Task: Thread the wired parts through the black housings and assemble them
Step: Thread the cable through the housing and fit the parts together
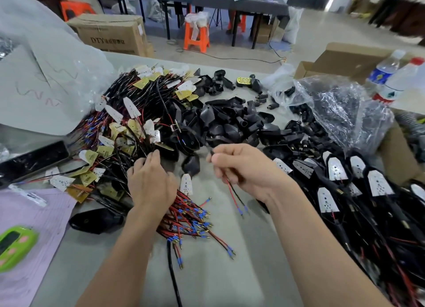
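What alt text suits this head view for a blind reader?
The right hand pinches a thin red-and-black wire pair with blue-tipped ends above the grey table, while the left hand rests on a bundle of red wires. Loose black plastic housings are heaped behind.

On the counter [230,279], the tangle of wired parts [128,113] lies at the left, the loose housings [230,122] in the middle, and the assembled units [345,191] at the right. A plastic bag [333,104] sits behind those units, with two bottles [391,77] beyond it. A paper sheet [34,214] lies at the front left.
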Demonstrator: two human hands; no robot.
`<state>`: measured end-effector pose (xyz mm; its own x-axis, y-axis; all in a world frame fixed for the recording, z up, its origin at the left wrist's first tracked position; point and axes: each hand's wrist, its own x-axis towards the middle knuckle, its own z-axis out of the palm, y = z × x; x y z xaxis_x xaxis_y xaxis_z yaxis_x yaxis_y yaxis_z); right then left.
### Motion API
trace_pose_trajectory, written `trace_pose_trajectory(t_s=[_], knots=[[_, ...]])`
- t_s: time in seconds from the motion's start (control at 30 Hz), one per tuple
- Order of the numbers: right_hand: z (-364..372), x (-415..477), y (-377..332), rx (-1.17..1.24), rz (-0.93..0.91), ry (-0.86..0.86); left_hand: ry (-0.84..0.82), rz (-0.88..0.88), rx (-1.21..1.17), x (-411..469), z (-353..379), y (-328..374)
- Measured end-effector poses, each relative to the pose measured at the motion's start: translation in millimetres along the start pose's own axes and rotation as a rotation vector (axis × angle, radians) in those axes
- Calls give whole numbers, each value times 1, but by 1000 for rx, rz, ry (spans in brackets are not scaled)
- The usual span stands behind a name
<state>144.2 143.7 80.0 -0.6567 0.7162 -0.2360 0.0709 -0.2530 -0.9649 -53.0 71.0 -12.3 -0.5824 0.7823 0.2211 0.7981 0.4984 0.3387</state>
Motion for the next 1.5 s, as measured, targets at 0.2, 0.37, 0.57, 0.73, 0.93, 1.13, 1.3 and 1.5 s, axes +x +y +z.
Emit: trace_pose_trajectory(t_s=[0.2, 0.37, 0.57, 0.73, 0.93, 1.13, 1.3, 1.5], knots=[[-22, -21, 25, 433, -23, 135, 66, 124, -169, 7, 2, 12], [-21, -35, 41, 373, -57, 241, -97, 199, -62, 13, 16, 43], [-24, -54, 35, 87, -167, 296, -210, 166, 170, 28, 18, 56], [-25, -56, 34, -46, -141, 405, -254, 114, -71, 12, 0, 71], [-11, -58, 47, -259, 9, 308, -737, -151, -1440, -7, -17, 115], [-11, -75, 58, -488, 87, 268, -550, -445, -1705, 11, -32, 107], [-12, -81, 62, -764, 199, 199, -458, -579, -1905, 23, -38, 102], [-24, -85, 62, -1041, 298, 196, -366, -519, -2051, 46, -59, 86]])
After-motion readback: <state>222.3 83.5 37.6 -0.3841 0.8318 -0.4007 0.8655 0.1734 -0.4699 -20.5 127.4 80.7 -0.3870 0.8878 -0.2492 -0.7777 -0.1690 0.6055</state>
